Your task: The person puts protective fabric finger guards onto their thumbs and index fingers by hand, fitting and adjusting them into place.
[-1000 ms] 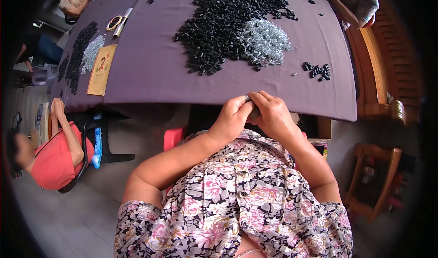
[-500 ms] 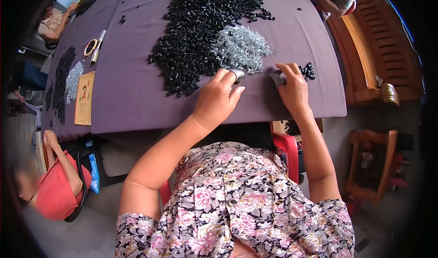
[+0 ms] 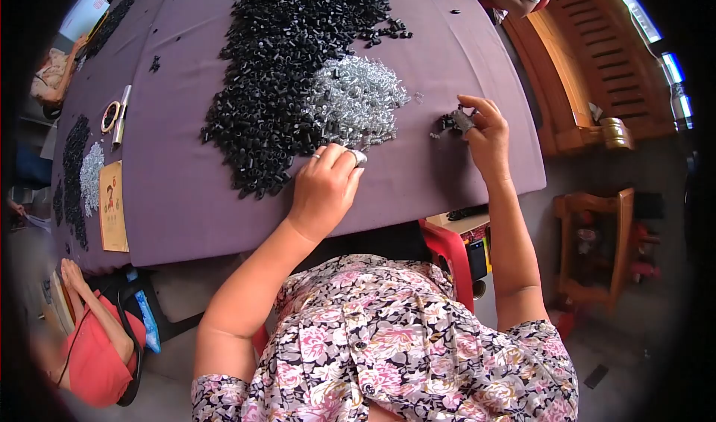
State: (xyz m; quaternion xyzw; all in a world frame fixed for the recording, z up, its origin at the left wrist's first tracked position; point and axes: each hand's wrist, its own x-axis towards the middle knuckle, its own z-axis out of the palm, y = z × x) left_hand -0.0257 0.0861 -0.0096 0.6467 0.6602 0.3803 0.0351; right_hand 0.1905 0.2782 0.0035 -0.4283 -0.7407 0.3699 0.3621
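My left hand (image 3: 322, 192) rests at the near edge of the piles, with fingers curled and a ring on one finger. A grey wrap covers one of its fingertips; whatever it pinches is too small to make out. In front of it lies a heap of small clear, silvery pieces (image 3: 358, 97), against a large heap of small black tube-like pieces (image 3: 272, 71). My right hand (image 3: 488, 135) is over a small cluster of black pieces (image 3: 447, 121) on the right, its fingers apart. Grey wrapping shows on one of its digits too.
A purple cloth (image 3: 179, 191) covers the table. To the left are a tape roll (image 3: 110, 116), a silvery tube (image 3: 122, 114), a yellow booklet (image 3: 113, 205) and smaller heaps. Other people sit around the table, one in a red top (image 3: 101, 355). A wooden chair (image 3: 597, 250) stands right.
The view has shifted, so the table contents appear further left. My right hand has moved over the small black cluster and its fingers have spread. My left hand stays by the clear heap.
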